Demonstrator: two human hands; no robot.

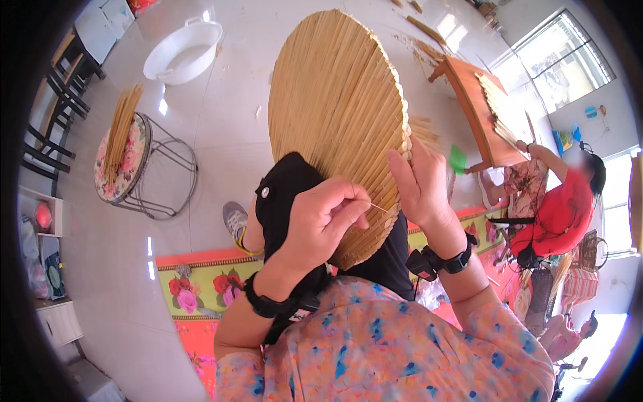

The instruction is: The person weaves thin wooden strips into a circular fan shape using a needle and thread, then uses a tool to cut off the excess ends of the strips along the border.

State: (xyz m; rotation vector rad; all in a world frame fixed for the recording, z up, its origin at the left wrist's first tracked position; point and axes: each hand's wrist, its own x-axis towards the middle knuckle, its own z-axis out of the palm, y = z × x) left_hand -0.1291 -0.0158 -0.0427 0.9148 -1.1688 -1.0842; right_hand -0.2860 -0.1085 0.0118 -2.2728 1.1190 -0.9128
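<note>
Oval straw panel (335, 87) rests on black trousers (284, 181). Left hand (327, 218) — thumb and forefinger pinching a thin strand (380, 208), possibly a needle, at panel's lower right edge. Right hand (424, 184) clasps right edge, thumb on face — other fingers hidden, can't tell. Straw bundle (122, 127) overhangs floral stool's (138, 151) far edge.

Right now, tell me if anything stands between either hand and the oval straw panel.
Nothing visible does. The right hand grips the oval straw panel by its right edge; the left hand is over its lower part, pinching only a thin strand or needle that points toward that edge.
</note>
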